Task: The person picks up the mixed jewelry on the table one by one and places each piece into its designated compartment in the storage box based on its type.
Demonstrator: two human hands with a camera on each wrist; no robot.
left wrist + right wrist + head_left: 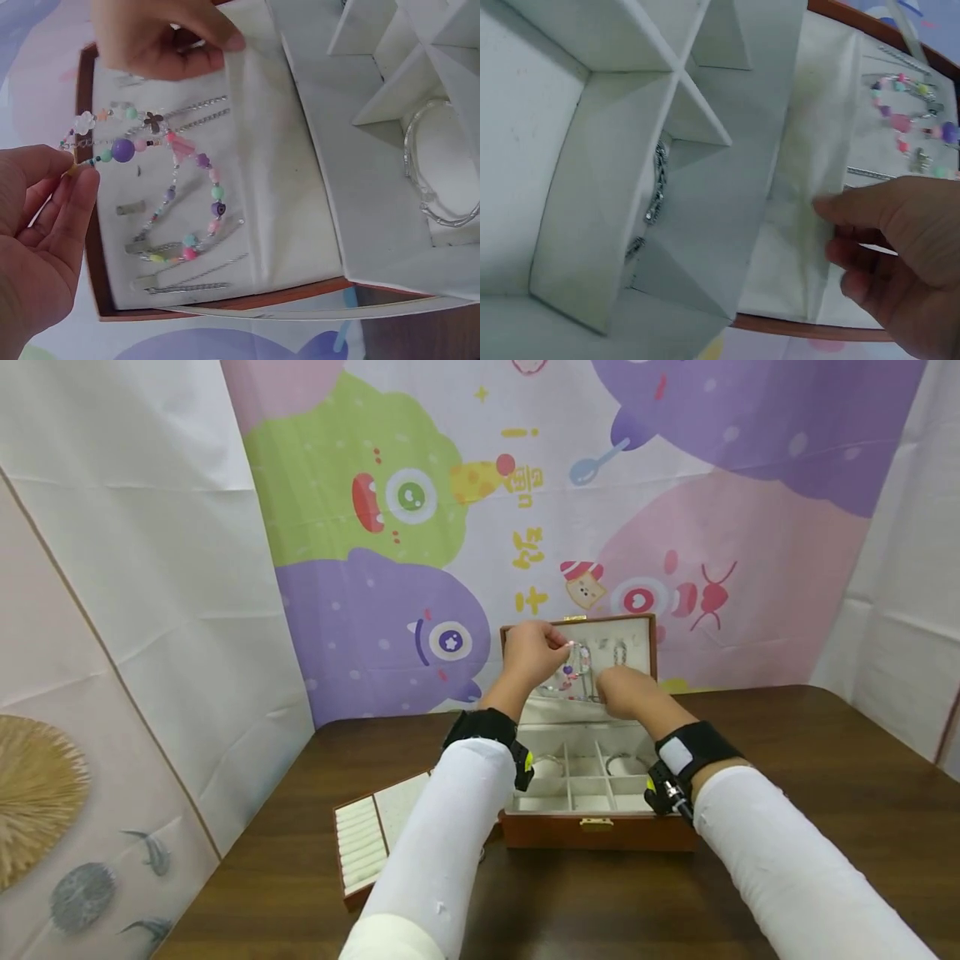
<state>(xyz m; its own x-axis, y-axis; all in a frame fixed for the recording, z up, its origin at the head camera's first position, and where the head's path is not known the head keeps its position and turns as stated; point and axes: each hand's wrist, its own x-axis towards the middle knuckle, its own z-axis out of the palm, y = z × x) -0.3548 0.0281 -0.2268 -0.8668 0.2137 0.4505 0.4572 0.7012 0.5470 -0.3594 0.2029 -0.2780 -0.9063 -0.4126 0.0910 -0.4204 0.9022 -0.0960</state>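
My left hand (531, 653) is raised before the open lid of a brown jewelry box (600, 833). Between thumb and fingertips it pinches a colorful beaded strand (217, 193), whose loops of purple, pink and green beads hang against the lid's pale lining. My right hand (904, 247) pinches the upper edge of the soft fabric pocket (780, 247) on the lid, drawing it a little away from the lining. Silver chains (199, 109) hang on the lid behind the beads; the pocket hides their lower ends.
White dividers split the box's base into several compartments. A silver bangle (409, 165) lies in one, and a dark patterned bracelet (657, 184) in another. Left of the box, a tray with ring rolls (360, 843) rests on the wooden table (787, 760), partly behind my left arm.
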